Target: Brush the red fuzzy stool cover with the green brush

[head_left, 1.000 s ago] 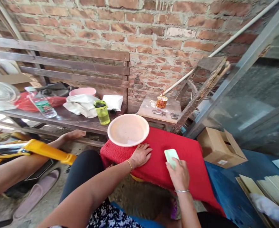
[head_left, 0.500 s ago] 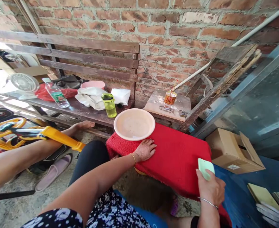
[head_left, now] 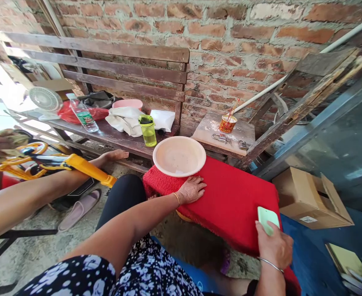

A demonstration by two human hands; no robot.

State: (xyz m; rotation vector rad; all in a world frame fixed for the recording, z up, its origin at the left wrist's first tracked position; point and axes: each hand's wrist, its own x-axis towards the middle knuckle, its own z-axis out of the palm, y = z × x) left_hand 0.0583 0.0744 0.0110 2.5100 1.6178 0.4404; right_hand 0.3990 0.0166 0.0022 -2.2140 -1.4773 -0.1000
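My left hand (head_left: 193, 190) lies palm down on a red cloth (head_left: 230, 197) that covers a low bench or stool, its fingers fairly flat. Just beyond the fingertips sits a pale pink plastic basin (head_left: 179, 156) at the cloth's far left corner, with little visible inside. In my right hand (head_left: 275, 244) is a flat mint-green rectangular block (head_left: 268, 220) with rounded corners, held over the cloth's right end. Its underside is hidden, so I cannot tell its exact kind.
A wooden bench (head_left: 125, 144) holds a green drink bottle (head_left: 148, 130), a clear water bottle (head_left: 86, 119) and a fan (head_left: 45, 98). Padlocks (head_left: 224, 138) and a red tin (head_left: 228, 124) rest on a side table. A cardboard box (head_left: 310, 197) stands right. Another person's leg (head_left: 45, 193) extends at left.
The camera view has shifted slightly, moving the scene a little rightward. Another person's hand with a cloth has come into view at far left. My hands stay nearly in place.
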